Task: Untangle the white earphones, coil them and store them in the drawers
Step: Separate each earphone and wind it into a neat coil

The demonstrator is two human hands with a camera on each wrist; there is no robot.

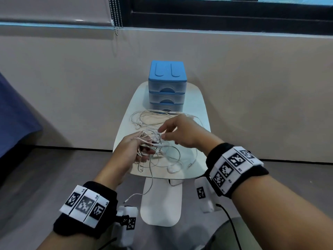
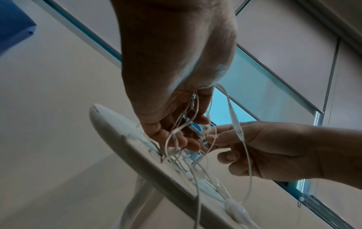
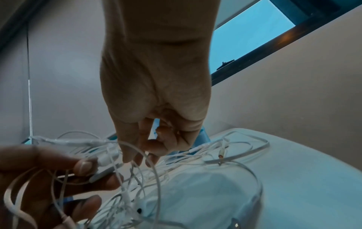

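Beige wall across the upper half of the head view, dark window frame [image 1: 234, 17] at top right, bead chain [image 1: 116, 17] hanging at top centre. Grey floor; a blue fabric edge [image 1: 16, 114] at far left.

Small white bench [image 1: 196, 109] in the middle of the frame, standing on a white foot [image 1: 160, 204]. At its far end, a blue set of drawers [image 1: 167, 83], three drawers stacked, all closed.

White earphones [image 1: 153, 118]: one loose bundle lies on the bench just in front of the drawers. A second tangle [image 1: 162, 152] is lifted off the near half of the bench, its loops trailing down onto the surface, and one cord hangs over the near edge toward the floor. A plug [image 1: 189, 165] rests on the bench at lower right of the tangle.

Left hand [image 1: 133, 150], lower centre: fingers curled round several strands of the raised tangle; the right wrist view shows its thumb pressing an earbud and a cord against the fingers.

Right hand [image 1: 182, 132], just right of it: thumb and forefinger pinch a strand of the same tangle, other fingers loosely curled.

Both wrists wear black bands with black-and-white square markers [image 1: 232, 165].
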